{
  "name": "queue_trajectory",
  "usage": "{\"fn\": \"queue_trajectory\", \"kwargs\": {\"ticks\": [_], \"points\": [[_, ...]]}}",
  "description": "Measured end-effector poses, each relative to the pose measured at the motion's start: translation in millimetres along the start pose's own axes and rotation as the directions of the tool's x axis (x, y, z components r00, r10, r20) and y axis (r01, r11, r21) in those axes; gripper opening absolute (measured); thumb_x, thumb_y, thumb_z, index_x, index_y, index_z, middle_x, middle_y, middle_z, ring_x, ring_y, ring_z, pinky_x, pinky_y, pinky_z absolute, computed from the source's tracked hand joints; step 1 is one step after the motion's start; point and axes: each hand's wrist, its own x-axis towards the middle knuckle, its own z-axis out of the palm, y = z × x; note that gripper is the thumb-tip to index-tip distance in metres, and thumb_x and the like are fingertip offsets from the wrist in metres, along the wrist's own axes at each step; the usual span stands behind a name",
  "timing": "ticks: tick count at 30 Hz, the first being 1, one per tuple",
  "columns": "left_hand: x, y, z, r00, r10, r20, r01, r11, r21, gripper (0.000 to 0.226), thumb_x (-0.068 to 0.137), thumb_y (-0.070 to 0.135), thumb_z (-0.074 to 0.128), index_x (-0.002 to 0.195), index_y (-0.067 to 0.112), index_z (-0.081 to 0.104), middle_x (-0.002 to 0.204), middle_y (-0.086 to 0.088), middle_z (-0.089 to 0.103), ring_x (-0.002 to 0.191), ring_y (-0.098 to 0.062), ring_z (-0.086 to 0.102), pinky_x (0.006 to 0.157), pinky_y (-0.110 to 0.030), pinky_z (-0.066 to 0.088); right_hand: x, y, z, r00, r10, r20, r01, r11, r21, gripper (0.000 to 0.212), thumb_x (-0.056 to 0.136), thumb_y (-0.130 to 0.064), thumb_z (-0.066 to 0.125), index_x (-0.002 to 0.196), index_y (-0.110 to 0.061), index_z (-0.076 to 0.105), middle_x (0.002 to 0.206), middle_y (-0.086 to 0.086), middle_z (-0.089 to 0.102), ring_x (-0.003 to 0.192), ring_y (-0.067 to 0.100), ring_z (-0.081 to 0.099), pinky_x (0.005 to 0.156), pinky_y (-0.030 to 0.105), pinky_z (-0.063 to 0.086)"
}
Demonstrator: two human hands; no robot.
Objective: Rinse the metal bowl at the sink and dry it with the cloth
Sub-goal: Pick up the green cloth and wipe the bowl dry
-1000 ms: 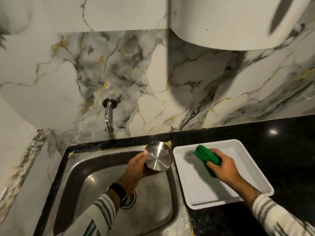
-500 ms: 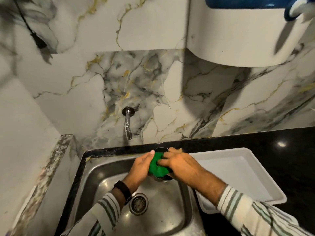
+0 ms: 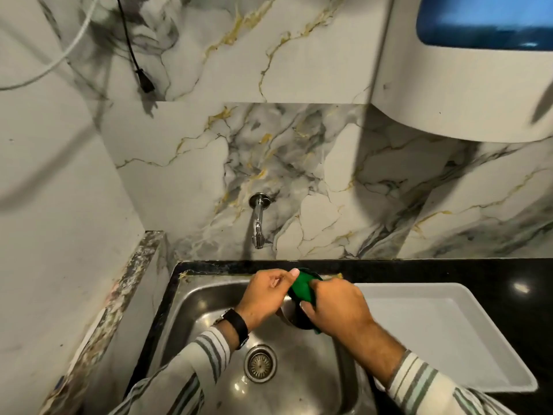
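The left hand (image 3: 264,295) grips the rim of the round shiny metal bowl (image 3: 288,313), thumb and fingers closed on its near-left edge, while the right hand (image 3: 332,307) is closed around the crumpled bright green cloth (image 3: 300,287) and presses it against the bowl. The bowl itself is mostly hidden between the two hands, so only a sliver of steel shows, held in the air above the right rear part of the stainless steel sink (image 3: 209,307); whether the cloth is inside it or over its outside appears uncertain. To dry it well, the left hand should hold steady and turn the bowl bit by bit, while the right sweeps the cloth in circles over base and wall, then around the rim where drops gather. Both forearms, in striped sleeves, angle inward and meet over the basin, the left wrist wearing a dark watch (image 3: 238,324). Below lies the round drain strainer (image 3: 259,363); behind, the chrome wall tap (image 3: 258,223) looks dry. To the right, a white rectangular tray (image 3: 449,333) rests on the black desk (image 3: 449,271).
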Motion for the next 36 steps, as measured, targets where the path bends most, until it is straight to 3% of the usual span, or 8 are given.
{"fn": "queue_trajectory", "kwargs": {"ticks": [5,8,13,21,25,27,31,36], "points": [[1.9,-11.1,6.3,0.996,0.006,-0.091,0.000,0.997,0.072,0.051,0.105,0.052,0.067,0.065,0.022,0.065,0.058,0.012,0.053,0.058,-0.011,0.048,0.061,-0.030,0.040,-9.8,-4.3,6.1,0.984,-0.082,0.155,-0.022,0.819,0.573,0.030,0.070,-0.047,0.068,0.085,-0.021,0.067,0.082,-0.001,0.070,0.076,0.020,0.070,0.070,0.039,0.060],[6.6,-4.4,-1.0,1.000,0.030,-0.010,-0.029,0.996,0.085,0.058,0.104,0.054,0.068,0.060,0.023,0.048,0.059,0.007,0.040,0.057,-0.012,0.035,0.059,-0.031,0.032,-19.2,3.8,13.2,0.920,-0.392,-0.023,0.385,0.889,0.247,0.033,0.082,-0.042,0.060,0.114,-0.034,0.066,0.106,-0.011,0.059,0.093,0.017,0.064,0.074,0.035,0.056],[9.5,6.4,-5.4,0.988,-0.046,0.146,0.024,0.988,0.153,0.057,0.100,0.054,0.074,0.061,0.020,0.052,0.065,-0.005,0.037,0.061,-0.019,0.032,0.060,-0.034,0.027,-13.7,12.0,5.9,0.552,-0.812,-0.187,0.729,0.579,-0.365,0.032,0.097,-0.022,0.056,0.127,-0.020,0.066,0.112,0.003,0.062,0.098,0.026,0.057,0.073,0.039,0.051],[9.2,6.9,17.2,0.997,0.001,-0.080,0.008,0.993,0.117,0.062,0.096,0.058,0.076,0.054,0.018,0.052,0.055,0.003,0.038,0.057,-0.013,0.032,0.059,-0.033,0.026,-19.9,4.8,0.9,0.998,-0.043,0.044,0.042,0.998,0.037,0.053,0.085,-0.051,0.057,0.130,-0.023,0.065,0.124,0.009,0.069,0.102,0.031,0.073,0.081,0.042,0.063],[11.9,3.1,26.4,0.993,0.045,-0.111,-0.022,0.979,0.203,0.062,0.076,0.083,0.064,0.052,0.025,0.065,0.047,0.003,0.045,0.051,0.011,0.034,0.050,-0.022,0.032,-18.1,3.0,-14.0,0.967,0.102,0.234,-0.238,0.697,0.677,0.063,0.070,-0.052,0.064,0.131,-0.061,0.050,0.118,-0.009,0.074,0.105,-0.017,0.066,0.099,0.000,0.044],[9.3,6.7,27.7,0.997,0.032,-0.074,-0.019,0.985,0.170,0.061,0.086,0.071,0.072,0.050,0.022,0.061,0.046,0.008,0.044,0.051,0.007,0.035,0.052,-0.028,0.031,-22.6,8.5,-13.2,0.953,-0.003,0.304,-0.228,0.656,0.720,0.055,0.062,-0.051,0.067,0.117,-0.047,0.064,0.105,-0.003,0.080,0.098,0.001,0.076,0.095,0.028,0.061],[-0.2,20.6,26.9,0.996,-0.002,-0.085,0.022,0.970,0.241,0.063,0.101,0.048,0.075,0.052,0.015,0.054,0.050,0.001,0.046,0.054,-0.010,0.039,0.059,-0.032,0.031,-46.9,10.4,-26.9,0.949,-0.301,0.096,0.287,0.948,0.137,0.034,0.086,-0.037,0.067,0.115,-0.021,0.075,0.124,0.007,0.071,0.107,0.031,0.071,0.085,0.043,0.060],[-4.1,21.0,28.4,0.981,-0.196,0.015,0.191,0.968,0.166,0.053,0.101,0.044,0.076,0.101,-0.008,0.082,0.113,-0.033,0.081,0.113,-0.038,0.080,0.098,-0.051,0.063,-54.5,16.7,-25.6,0.742,-0.655,-0.140,0.565,0.724,-0.396,0.029,0.090,-0.026,0.056,0.103,-0.024,0.082,0.110,0.009,0.074,0.096,0.032,0.073,0.067,0.039,0.053]]}}
